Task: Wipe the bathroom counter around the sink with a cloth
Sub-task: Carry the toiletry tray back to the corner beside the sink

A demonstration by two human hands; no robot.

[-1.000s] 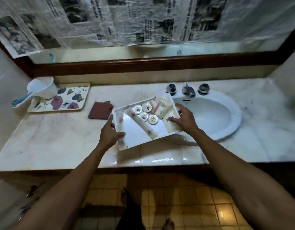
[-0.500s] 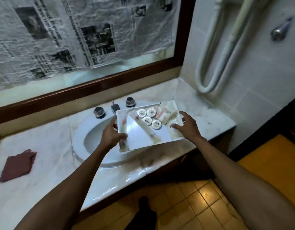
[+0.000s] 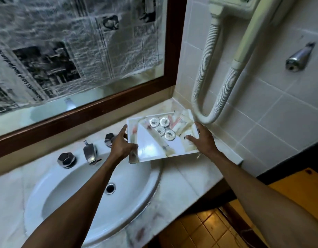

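Counter (image 3: 195, 178) right of sink (image 3: 93, 192), both hands gripping a tray (image 3: 154, 151), its blurred contents perhaps toiletries.

A dark wooden frame (image 3: 169, 51) borders a mirror (image 3: 68, 102) mostly covered with newspaper sheets (image 3: 65, 42). White wall tiles (image 3: 272, 111) carry a wall-mounted hair dryer with a ribbed hose (image 3: 206, 72) and a chrome fitting (image 3: 298, 59). Yellow-brown floor tiles (image 3: 208, 228) lie below in dim light.

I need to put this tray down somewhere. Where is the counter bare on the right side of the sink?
Bare marble lies between the sink rim, the front edge and the tiled wall. The back corner is crowded by the tray and the hanging hose.
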